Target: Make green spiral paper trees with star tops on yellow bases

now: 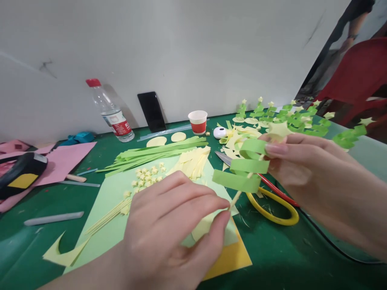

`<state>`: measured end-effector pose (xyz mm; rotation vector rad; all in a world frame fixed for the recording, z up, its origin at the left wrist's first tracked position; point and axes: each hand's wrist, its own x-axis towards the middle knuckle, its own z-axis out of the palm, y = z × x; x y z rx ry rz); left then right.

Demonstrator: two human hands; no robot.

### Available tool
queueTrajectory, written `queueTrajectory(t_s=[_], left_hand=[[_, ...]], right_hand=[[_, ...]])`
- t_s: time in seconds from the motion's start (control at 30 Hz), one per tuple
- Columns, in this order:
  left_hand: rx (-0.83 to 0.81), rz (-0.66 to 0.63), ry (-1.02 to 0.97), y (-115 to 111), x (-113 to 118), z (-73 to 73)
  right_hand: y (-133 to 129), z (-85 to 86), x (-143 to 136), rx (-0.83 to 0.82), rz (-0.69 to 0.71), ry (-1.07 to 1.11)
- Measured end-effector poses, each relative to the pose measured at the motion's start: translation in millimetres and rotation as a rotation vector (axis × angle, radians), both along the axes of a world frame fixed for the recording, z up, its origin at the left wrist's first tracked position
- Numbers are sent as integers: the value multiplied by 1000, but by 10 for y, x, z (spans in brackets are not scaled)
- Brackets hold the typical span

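Between my hands is a small paper tree [238, 181], made of a green strip folded in zigzags on a thin pale yellow stick. My left hand [178, 225] pinches the lower end of the stick between thumb and index finger. At the top, my right hand [317, 173] grips the pale yellow paper star [278, 129]. Under the tree lie scissors [273, 217] with yellow and red handles, partly hidden by it. Beneath my left hand is a light green paper sheet [105, 205], bearing several tiny folded stars [146, 177] and thin yellow sticks [110, 215].
Green paper strips [157, 155] and cream strips [193, 161] lie mid-table. Along the wall stand a bottle [116, 117], a phone [151, 112] and a paper cup [198, 122]. Finished paper trees [290, 119] crowd the back right. A hot glue gun [298, 201] lies partly hidden; its cable runs right.
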<state>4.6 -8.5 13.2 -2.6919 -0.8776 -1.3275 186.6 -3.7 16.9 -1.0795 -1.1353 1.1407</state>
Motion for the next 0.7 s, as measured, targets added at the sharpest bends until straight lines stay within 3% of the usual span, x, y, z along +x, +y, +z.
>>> queueTrajectory(t_s=[0.43, 0.7], left_hand=[[-12, -11, -20, -8, 23, -12], [-37, -30, 13, 14, 28, -3]], right_hand=[[-96, -50, 18, 157, 19, -61], [-123, -62, -17, 130, -14, -89]])
